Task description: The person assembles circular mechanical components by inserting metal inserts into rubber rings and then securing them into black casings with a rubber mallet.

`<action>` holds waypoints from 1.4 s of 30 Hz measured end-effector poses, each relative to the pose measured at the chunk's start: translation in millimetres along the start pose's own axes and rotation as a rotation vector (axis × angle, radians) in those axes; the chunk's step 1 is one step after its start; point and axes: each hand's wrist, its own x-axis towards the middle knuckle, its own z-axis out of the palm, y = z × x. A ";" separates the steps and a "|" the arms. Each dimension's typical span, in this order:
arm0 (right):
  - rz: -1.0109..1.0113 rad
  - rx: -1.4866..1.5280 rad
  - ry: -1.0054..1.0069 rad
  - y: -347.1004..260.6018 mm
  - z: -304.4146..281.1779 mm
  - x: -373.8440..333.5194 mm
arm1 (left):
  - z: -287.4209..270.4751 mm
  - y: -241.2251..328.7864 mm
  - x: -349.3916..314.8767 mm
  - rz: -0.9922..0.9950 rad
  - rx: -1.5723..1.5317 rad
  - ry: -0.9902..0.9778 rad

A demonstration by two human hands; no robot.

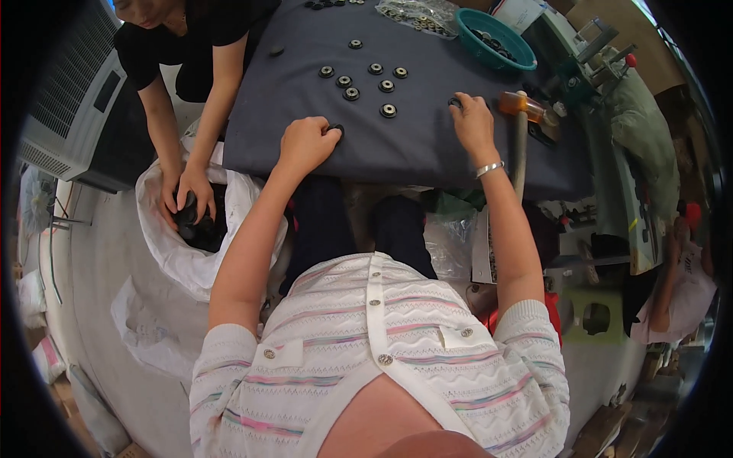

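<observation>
My left hand (pixel 307 145) rests on the near edge of the dark cloth-covered table (pixel 263 122), its fingers closed on a round black part (pixel 336 132). Farther right, my right hand (pixel 474 126) pinches a small dark round part (pixel 455 102) against the cloth. Between and beyond my hands lie several black discs (pixel 350 94) with pale metal centres. Close to the right of my right hand is a mallet (pixel 521 145) with an amber head and a wooden handle, which reaches over the table's near edge.
A teal basin (pixel 463 38) holding dark parts stands at the far right, beside a transparent bag (pixel 418 17) of rings. A green press (pixel 584 72) is at the right. On the left, a co-worker's hands (pixel 195 187) reach into a white sack (pixel 156 210) of black parts.
</observation>
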 end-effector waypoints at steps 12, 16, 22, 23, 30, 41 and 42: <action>-0.216 -0.458 -0.122 45.8 40.4 25.5 | 27.8 71.7 50.6 0.363 0.200 0.012; -0.245 -0.517 -0.136 45.1 32.5 25.7 | 51.6 74.6 74.5 0.289 0.325 -0.237; -0.079 0.000 -0.017 16.2 7.3 -3.8 | 51.2 72.9 78.1 0.253 0.135 -0.259; 0.098 0.454 -0.153 0.7 -3.5 -9.8 | 50.0 70.6 76.0 0.250 0.136 -0.259; 0.125 1.254 -0.209 -62.6 -33.5 -61.3 | 24.3 90.4 27.1 -0.053 -0.758 -0.333; -0.129 1.049 0.113 -97.5 -66.0 -83.4 | -23.0 118.4 -34.3 0.028 -1.259 -0.258; -0.159 1.014 0.155 -99.3 -68.7 -84.7 | -25.8 120.3 -36.6 0.062 -1.255 -0.244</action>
